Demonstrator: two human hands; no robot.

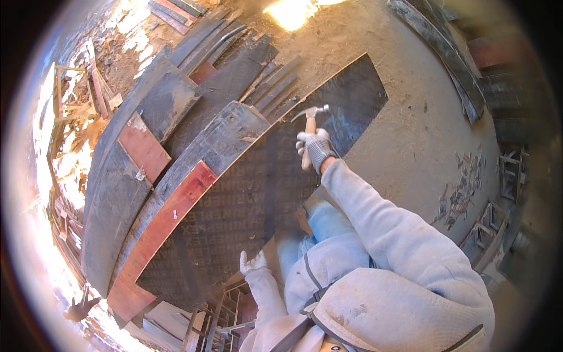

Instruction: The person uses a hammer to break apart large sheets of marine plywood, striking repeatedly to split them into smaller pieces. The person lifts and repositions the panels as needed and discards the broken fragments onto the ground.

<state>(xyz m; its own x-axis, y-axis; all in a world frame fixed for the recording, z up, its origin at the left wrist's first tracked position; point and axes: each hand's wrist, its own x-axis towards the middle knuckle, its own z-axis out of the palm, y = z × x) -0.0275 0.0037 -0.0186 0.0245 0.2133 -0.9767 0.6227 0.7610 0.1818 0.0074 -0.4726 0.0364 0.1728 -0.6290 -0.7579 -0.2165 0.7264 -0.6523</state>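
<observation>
My right hand (316, 146), in a pale work glove with a grey cuff, grips a claw hammer (311, 121) by its wooden handle. The steel head is raised over the far part of a large dark plywood panel (234, 199). Close to the near edge of that panel is my left hand (253, 264), also gloved, with its fingers apart and nothing visible in it. A narrow reddish board (167, 226) runs along the panel's left edge. It carries a small pale object (175, 215) that I cannot make out.
Dark boards (229, 126) and a reddish offcut (144, 148) lie piled to the left. Stacked panels (440, 47) stand at the far right. Small wood scraps (462, 188) are scattered on the dusty floor (404, 152). Wooden frames (217, 317) sit below my left arm.
</observation>
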